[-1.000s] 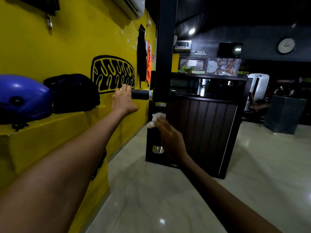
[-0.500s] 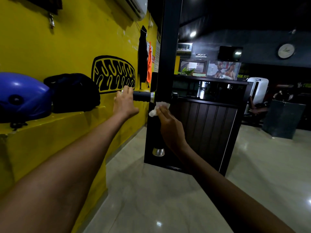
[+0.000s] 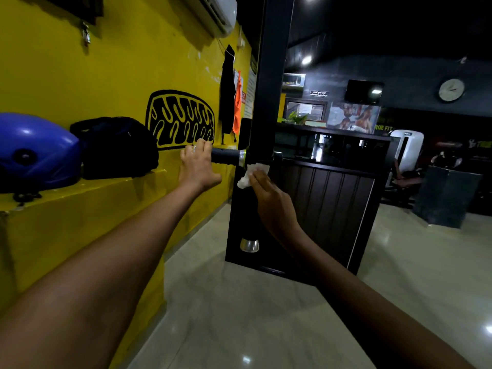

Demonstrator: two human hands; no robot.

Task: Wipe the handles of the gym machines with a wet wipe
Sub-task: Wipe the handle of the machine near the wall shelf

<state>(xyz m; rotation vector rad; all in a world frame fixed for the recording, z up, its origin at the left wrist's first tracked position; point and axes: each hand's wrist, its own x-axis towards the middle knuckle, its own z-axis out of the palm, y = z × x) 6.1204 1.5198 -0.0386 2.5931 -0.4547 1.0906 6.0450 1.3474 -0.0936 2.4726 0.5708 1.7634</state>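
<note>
Wet wipe (image 3: 251, 173), white and crumpled, against black vertical handle (image 3: 249, 209).

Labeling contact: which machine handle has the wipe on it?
The vertical handle: right hand presses the wet wipe at its top. Left hand grips the horizontal handle, no wipe.

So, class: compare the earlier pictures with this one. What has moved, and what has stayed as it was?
The right hand carried the wet wipe upward, from the vertical handle to the joint at the black post. It still holds the wipe. The left hand stayed gripping the horizontal handle.
</note>
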